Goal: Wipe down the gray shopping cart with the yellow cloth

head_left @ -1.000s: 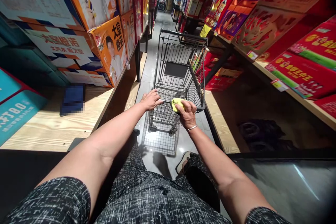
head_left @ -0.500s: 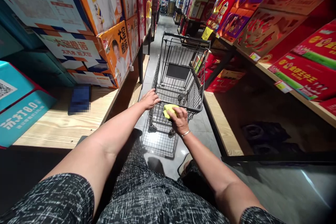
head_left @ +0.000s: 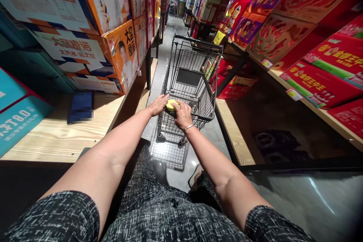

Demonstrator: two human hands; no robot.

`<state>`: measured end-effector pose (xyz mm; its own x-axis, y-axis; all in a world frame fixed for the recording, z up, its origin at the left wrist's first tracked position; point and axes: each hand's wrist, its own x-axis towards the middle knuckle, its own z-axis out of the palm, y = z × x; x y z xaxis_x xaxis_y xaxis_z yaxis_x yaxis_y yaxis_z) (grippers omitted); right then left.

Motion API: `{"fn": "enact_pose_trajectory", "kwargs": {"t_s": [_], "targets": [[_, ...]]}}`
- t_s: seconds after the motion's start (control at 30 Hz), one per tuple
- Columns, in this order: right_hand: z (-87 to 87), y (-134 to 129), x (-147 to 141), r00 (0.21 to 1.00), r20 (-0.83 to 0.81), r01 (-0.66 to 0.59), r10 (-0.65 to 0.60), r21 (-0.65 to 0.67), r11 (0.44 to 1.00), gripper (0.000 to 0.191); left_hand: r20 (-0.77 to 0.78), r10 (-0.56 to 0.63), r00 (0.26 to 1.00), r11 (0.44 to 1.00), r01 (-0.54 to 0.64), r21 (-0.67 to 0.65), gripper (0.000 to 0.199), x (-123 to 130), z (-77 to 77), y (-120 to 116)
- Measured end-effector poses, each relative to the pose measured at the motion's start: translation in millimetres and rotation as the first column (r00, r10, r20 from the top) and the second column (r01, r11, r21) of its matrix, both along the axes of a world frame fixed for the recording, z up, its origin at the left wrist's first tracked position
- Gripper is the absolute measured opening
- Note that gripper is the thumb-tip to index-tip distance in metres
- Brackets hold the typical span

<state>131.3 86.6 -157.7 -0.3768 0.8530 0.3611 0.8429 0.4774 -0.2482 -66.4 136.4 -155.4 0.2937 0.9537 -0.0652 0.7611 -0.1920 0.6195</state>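
A black wire shopping cart (head_left: 188, 77) stands in the aisle in front of me. My left hand (head_left: 158, 105) is closed over the near left corner of its top rim, with the thumb partly hidden. In my right hand (head_left: 183, 114) is a bunched yellow cloth (head_left: 172, 104), pressed to the near rim right beside the left fingers. The fingers and thumb are wrapped round the cloth and cover part of it. A thin bracelet circles the right wrist.
Orange and white drink cartons (head_left: 119, 53) are stacked on the left wooden shelf (head_left: 53, 136), where a dark blue flat object (head_left: 81, 106) lies. Red gift boxes (head_left: 309, 79) fill the right shelf. A low wooden shelf board (head_left: 234, 130) runs close along the cart's right side.
My right hand has slid the yellow cloth leftward along the near rim, up to the left hand. The left hand stays at the cart's corner. The view has shifted slightly.
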Motion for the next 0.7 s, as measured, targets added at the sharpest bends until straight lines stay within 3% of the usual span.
{"fn": "enact_pose_trajectory", "kwargs": {"t_s": [0.17,0.27,0.33,0.4,0.5,0.63,0.7], "targets": [[12.3,-22.0,86.8,0.982,0.125,0.129,-0.139,0.087,0.988,0.055,-0.125,-0.002,0.992,1.0,0.006,0.029,0.072,-15.4,7.0,1.7],[6.5,-35.8,139.1,0.961,0.1,0.241,-0.258,0.158,0.958,0.056,-0.237,-0.035,0.971,0.998,0.048,0.046,0.062,-21.3,9.5,2.2],[-2.9,-38.4,154.4,0.961,0.039,0.262,-0.274,0.186,0.947,0.06,-0.294,-0.051,0.954,0.995,0.075,0.07,0.055,-21.6,11.3,1.0],[-14.7,-35.0,150.6,0.97,-0.033,0.241,-0.239,0.21,0.947,0.064,-0.342,-0.046,0.939,0.992,0.082,0.094,0.048,-16.4,14.2,-2.3],[-29.0,-21.5,121.3,0.978,-0.106,0.201,-0.179,0.263,0.944,0.066,-0.429,-0.054,0.901,0.982,0.125,0.138,0.043,3.7,21.6,-10.9],[-37.0,-0.6,85.3,0.997,-0.076,0.045,-0.022,0.315,0.948,0.056,-0.486,-0.244,0.839,0.944,0.321,0.08,0.066,39.5,30.8,-19.3],[-43.7,4.7,79.8,0.998,-0.041,-0.025,0.042,0.35,0.936,0.045,-0.462,-0.291,0.838,0.936,0.35,0.045,0.068,50.3,32.5,-19.0]]}}
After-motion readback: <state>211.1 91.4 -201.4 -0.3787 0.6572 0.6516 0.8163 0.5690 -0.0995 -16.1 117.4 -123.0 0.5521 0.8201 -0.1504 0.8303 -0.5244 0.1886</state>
